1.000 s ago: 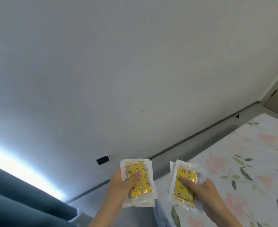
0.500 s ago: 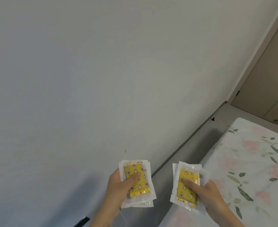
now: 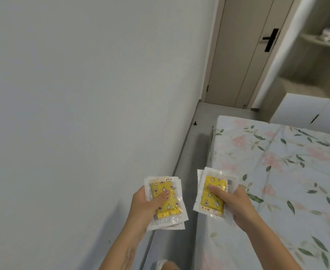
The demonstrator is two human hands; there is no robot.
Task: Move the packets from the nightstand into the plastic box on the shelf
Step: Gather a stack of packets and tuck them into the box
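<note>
Head view shows our left hand [image 3: 140, 208] and right hand [image 3: 238, 205] each clamping a small stack of clear-wrapped yellow star-print packets [image 3: 165, 200], thumbs on top. We should keep thumbs firm, stacks level, while walking toward the beige open shelf [image 3: 316, 41].

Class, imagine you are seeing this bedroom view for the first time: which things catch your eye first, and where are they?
Two stacks of clear plastic packets with yellow star-patterned inserts stand out low in the middle: one stack held in the left hand, the other stack in the right hand. To the right lies the pale floral bedsheet; beyond it, top right, a beige door with a black handle.
</note>
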